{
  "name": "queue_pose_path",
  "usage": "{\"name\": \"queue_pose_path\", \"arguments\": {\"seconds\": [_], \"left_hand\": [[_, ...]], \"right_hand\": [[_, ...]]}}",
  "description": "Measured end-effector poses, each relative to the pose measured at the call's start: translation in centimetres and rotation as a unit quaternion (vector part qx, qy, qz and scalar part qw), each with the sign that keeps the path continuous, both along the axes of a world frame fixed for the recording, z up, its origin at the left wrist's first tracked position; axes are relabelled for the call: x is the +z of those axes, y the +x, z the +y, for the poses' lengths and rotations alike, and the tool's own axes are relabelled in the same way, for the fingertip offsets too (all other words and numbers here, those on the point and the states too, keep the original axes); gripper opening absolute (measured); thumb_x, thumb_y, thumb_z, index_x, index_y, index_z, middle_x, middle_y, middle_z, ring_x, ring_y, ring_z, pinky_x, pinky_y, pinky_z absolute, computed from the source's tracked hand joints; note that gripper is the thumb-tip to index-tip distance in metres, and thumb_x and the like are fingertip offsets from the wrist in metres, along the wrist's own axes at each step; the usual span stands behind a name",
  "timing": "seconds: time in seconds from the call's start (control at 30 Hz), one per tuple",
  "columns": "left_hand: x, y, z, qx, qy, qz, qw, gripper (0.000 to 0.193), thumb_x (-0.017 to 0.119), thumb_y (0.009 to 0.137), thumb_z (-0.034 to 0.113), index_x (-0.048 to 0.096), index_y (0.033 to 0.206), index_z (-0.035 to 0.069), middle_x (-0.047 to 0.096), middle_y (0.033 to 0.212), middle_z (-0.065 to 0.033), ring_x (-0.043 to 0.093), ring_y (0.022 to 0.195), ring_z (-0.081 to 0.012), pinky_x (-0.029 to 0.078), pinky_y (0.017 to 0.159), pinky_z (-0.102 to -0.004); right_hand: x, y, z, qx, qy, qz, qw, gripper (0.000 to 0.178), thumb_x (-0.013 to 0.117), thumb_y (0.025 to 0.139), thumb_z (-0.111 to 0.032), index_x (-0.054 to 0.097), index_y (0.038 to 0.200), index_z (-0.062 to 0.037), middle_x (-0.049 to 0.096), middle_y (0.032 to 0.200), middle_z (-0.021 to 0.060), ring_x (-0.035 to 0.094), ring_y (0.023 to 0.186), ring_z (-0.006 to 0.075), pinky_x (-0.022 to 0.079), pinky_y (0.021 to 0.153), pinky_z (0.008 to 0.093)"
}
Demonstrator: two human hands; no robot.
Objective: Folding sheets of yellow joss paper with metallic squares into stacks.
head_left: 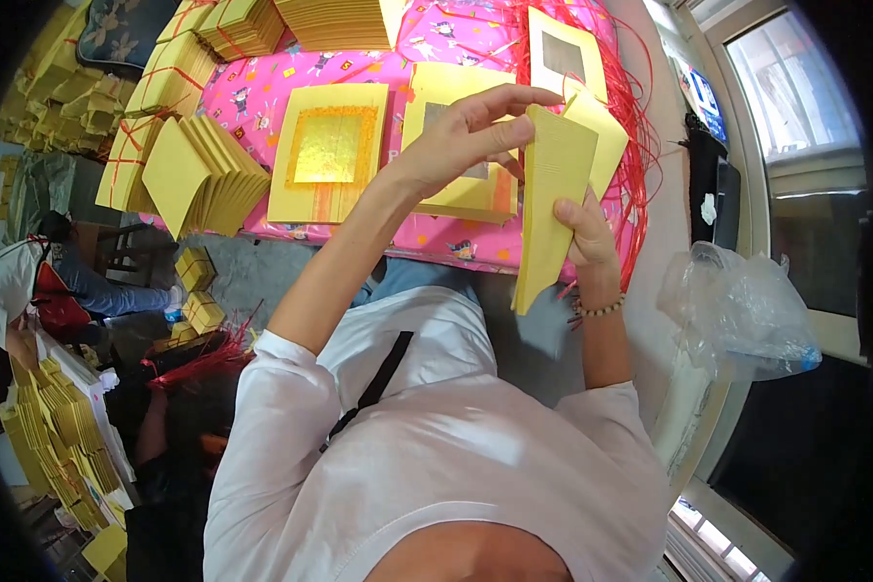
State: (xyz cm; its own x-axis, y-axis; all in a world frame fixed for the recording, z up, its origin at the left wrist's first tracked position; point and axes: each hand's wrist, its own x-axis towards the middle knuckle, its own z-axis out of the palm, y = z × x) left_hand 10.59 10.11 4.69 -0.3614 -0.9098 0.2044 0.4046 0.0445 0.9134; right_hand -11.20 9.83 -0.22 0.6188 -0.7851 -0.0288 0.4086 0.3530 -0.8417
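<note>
In front of me I hold a folded stack of yellow paper (555, 184) upright, at a slight tilt, over the near edge of the pink table. My left hand (480, 131) is closed at its upper left edge, with the thumb against the corner. My right hand (588, 228) grips the lower right side, thumb on the near face and fingers behind. Just left of it lies a yellow stack (461, 202) with a silver square, partly covered by my left hand. Farther left is another yellow stack (328, 206) with a gold square bordered in orange.
The pink patterned cloth (252, 102) carries fanned yellow stacks (204, 175) and tied bundles (170, 78) at left. Red strings (640, 145) hang along the right side. A clear plastic bag (742, 310) is at right. Another person (10, 286) works at far left beside more yellow stacks (63, 427).
</note>
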Motion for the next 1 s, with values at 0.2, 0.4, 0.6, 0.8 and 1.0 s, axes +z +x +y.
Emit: {"name": "queue_pose_path", "arguments": {"seconds": [0.2,0.4,0.6,0.8,1.0], "left_hand": [[-0.3,-1.3,0.9,0.039,-0.044,-0.021,0.998,0.031,0.063,0.088,0.023,0.058,0.114,0.007,0.063,0.096,-0.0037,0.062,0.087,-0.0136,0.054,0.073,-0.0292],[-1.2,-1.8,0.7,0.056,-0.052,0.014,0.997,0.027,0.07,0.082,0.015,0.06,0.105,0.005,0.064,0.092,-0.0034,0.062,0.084,-0.0111,0.053,0.073,-0.0269],[-0.9,-1.9,1.1,0.079,-0.032,0.001,0.996,0.026,0.073,0.079,0.014,0.061,0.099,0.003,0.064,0.087,-0.0032,0.062,0.082,-0.0096,0.052,0.071,-0.024],[-0.5,-1.6,1.3,0.142,-0.073,-0.034,0.987,0.016,0.073,0.079,0.012,0.063,0.088,0.002,0.065,0.085,-0.0043,0.063,0.079,-0.0101,0.052,0.066,-0.0237],[-1.3,-0.4,0.8,0.196,-0.079,0.011,0.977,0.027,0.072,0.08,0.013,0.059,0.101,0.001,0.063,0.089,-0.0054,0.062,0.082,-0.0112,0.053,0.066,-0.0248]], "right_hand": [[0.7,0.6,1.9,-0.035,0.017,-0.03,0.999,0.067,0.077,0.075,-0.024,0.041,0.126,-0.0005,0.056,0.107,0.0073,0.06,0.086,0.014,0.053,0.071,0.0247],[-0.3,-0.1,2.4,0.004,0.043,-0.048,0.998,0.065,0.078,0.074,-0.028,0.041,0.121,-0.0033,0.046,0.085,0.0031,0.049,0.062,0.0107,0.045,0.045,0.0195],[-2.4,-1.0,2.2,0.032,0.054,-0.103,0.993,0.065,0.073,0.078,-0.023,0.04,0.127,0.0016,0.058,0.111,0.0099,0.063,0.09,0.0154,0.056,0.075,0.029],[-0.8,-0.2,2.9,-0.052,0.059,-0.039,0.996,0.066,0.075,0.076,-0.023,0.038,0.127,-0.0018,0.052,0.1,0.0059,0.058,0.077,0.0149,0.054,0.062,0.0255],[0.4,0.4,0.9,-0.076,0.017,0.013,0.997,0.044,0.067,0.08,-0.006,0.048,0.119,0.0023,0.06,0.109,0.0088,0.061,0.095,0.0167,0.052,0.082,0.0297]]}}
